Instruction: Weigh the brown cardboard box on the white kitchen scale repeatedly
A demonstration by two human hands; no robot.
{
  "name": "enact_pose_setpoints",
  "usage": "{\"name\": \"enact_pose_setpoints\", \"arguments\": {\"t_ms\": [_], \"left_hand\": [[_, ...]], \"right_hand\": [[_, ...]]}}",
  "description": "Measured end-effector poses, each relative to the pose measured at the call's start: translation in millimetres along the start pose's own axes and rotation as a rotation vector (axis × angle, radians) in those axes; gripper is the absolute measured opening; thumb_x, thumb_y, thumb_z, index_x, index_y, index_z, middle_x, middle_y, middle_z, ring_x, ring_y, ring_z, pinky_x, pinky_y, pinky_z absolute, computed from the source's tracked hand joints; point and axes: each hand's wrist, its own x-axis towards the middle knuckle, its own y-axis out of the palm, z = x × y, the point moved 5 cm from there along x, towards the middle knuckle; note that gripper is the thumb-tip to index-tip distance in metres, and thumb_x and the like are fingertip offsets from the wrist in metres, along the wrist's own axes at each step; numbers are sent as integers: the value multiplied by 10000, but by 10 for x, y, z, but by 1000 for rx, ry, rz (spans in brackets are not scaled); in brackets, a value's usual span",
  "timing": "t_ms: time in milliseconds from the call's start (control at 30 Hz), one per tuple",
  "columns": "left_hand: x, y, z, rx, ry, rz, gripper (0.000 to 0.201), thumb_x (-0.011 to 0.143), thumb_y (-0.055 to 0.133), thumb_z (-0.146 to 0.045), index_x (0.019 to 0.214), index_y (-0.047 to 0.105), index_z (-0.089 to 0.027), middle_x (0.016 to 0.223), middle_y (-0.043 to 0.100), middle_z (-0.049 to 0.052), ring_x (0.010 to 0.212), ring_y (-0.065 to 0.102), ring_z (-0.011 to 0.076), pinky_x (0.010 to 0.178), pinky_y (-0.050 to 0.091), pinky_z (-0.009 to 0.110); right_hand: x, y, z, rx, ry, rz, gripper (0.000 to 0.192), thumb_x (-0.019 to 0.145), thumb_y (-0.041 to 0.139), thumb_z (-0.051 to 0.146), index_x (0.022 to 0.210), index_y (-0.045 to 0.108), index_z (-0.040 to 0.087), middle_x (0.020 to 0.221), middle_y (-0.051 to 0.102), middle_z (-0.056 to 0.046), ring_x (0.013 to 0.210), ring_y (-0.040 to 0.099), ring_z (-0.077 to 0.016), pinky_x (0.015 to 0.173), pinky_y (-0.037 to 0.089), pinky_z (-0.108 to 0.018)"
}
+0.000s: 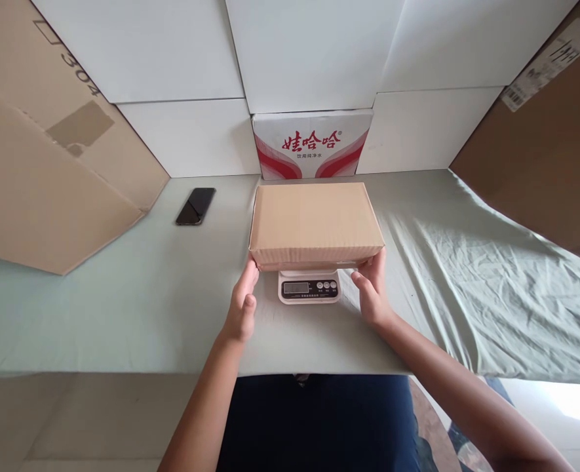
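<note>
A closed brown cardboard box covers the platform of a white digital scale. Only the front of the scale shows, with its display and buttons; whether the box rests fully on it is hidden. My left hand holds the box at its near left corner, thumb apart and fingers partly hidden along the side. At the near right corner, my right hand grips the box, its fingertips tucked at the lower edge and out of sight.
A black phone lies on the green cloth to the left. Behind stands a white and red carton against white panels. Large cardboard sheets flank the table, one on the left and one on the right.
</note>
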Motion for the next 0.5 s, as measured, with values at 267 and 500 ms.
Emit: {"name": "enact_pose_setpoints", "arguments": {"t_ms": [267,500], "left_hand": [[-9,-24,80,5,-1,2,956,886,382,-827,1633,301,-236,1743,227,100,1621,132,368,1327,149,530],[11,-9,48,-29,3,-11,937,893,386,-818,1636,296,-254,1744,228,82,1621,161,348,1327,171,494]], "right_hand": [[6,-6,-8,33,29,-9,683,895,581,501,1517,317,403,1557,446,-44,1396,481,-323,1184,412,-598],[22,-24,-20,104,66,-87,677,857,619,496,1485,387,394,1597,435,-30,1469,439,-312,1237,341,-602]]}}
